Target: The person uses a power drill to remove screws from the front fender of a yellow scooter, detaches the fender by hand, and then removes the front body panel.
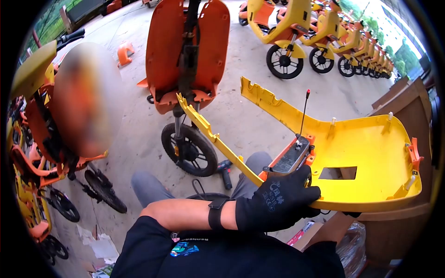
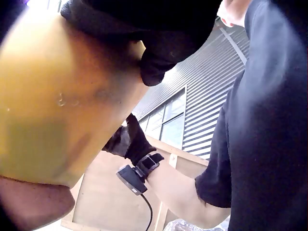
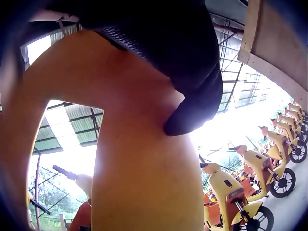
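A yellow plastic panel (image 1: 371, 153) with two long arms and a rectangular cutout is held up at the right of the head view. On its inner side sit a dark box (image 1: 293, 155) with an upright red-tipped rod (image 1: 304, 111) and orange brackets. My gloved left hand (image 1: 278, 199) grips the panel's near edge beside the box; the left wrist view shows this glove (image 2: 168, 53) curled over the panel. My right hand is mostly hidden beneath the panel in the head view. In the right wrist view it (image 3: 178, 57) grips the panel's edge, a digit lying on the outer face.
An orange scooter front (image 1: 185, 55) with its wheel (image 1: 189, 150) stands ahead. A power drill (image 1: 225, 173) lies on the floor near my knees. Partly stripped scooters (image 1: 41, 157) stand at left, a row of yellow scooters (image 1: 285, 55) behind, wooden crates (image 1: 403, 116) at right.
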{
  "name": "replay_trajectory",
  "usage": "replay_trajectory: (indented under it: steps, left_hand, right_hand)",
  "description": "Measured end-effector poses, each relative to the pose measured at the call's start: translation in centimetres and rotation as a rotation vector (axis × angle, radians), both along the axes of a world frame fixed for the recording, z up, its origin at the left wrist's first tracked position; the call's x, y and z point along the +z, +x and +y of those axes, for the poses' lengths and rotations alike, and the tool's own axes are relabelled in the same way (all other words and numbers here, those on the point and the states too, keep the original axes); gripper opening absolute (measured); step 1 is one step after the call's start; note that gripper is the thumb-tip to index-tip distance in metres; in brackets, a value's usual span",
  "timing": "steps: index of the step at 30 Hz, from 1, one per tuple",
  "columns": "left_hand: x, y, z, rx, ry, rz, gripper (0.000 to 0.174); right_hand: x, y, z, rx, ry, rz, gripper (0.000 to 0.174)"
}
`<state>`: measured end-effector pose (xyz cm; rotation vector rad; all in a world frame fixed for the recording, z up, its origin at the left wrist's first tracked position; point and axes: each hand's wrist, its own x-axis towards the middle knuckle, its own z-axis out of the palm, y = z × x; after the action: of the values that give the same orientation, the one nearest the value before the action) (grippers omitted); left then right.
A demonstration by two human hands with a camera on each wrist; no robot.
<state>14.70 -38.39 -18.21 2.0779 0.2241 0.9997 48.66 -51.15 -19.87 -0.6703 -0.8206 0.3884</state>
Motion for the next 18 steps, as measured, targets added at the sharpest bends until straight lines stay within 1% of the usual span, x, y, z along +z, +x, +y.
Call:
replay_trajectory:
  steps: [3, 5, 7, 9, 11, 13, 15, 17, 18]
  left_hand:
    - [1.1, 1.0, 0.3, -0.089, 0.079, 0.05, 0.022]
    - [1.2, 1.6, 0.7, -0.123, 0.12, 0.024, 0.019]
    - [1.6, 2.1, 1.3, -0.108, 0.314, 0.035, 0.018]
    - [2.0, 2.3, 1.9, -0.121, 0.392, 0.104, 0.01]
    - [2.0, 2.5, 2.6, -0.107, 0.525, 0.117, 0.009]
    - [2.0, 2.7, 3.3, -0.075, 0.549, 0.106, 0.012]
    - [1.7, 2.8, 4.5, -0.051, 0.609, 0.14, 0.009]
    - [2.4, 2.3, 6.0, -0.018, 0.679, 0.15, 0.012]
    - [1.7, 2.5, 6.4, -0.036, 0.52, 0.107, 0.017]
  right_hand:
    - [1.3, 0.3, -2.2, -0.096, 0.051, -0.04, 0.046]
    - [1.9, 0.2, -3.1, -0.162, 0.076, -0.065, 0.046]
    - [2.1, 0.0, -3.8, -0.217, 0.091, -0.083, 0.046]
    - [2.3, -0.3, -4.1, -0.269, 0.1, -0.094, 0.046]
    - [2.2, -0.7, -4.4, -0.326, 0.116, -0.103, 0.046]
    - [2.1, -0.9, -5.1, -0.387, 0.126, -0.114, 0.046]
    - [2.2, -1.0, -5.5, -0.448, 0.132, -0.13, 0.047]
    - [2.2, -1.2, -5.7, -0.512, 0.118, -0.154, 0.047]
    - [2.1, -1.1, -5.4, -0.543, 0.103, -0.168, 0.047]
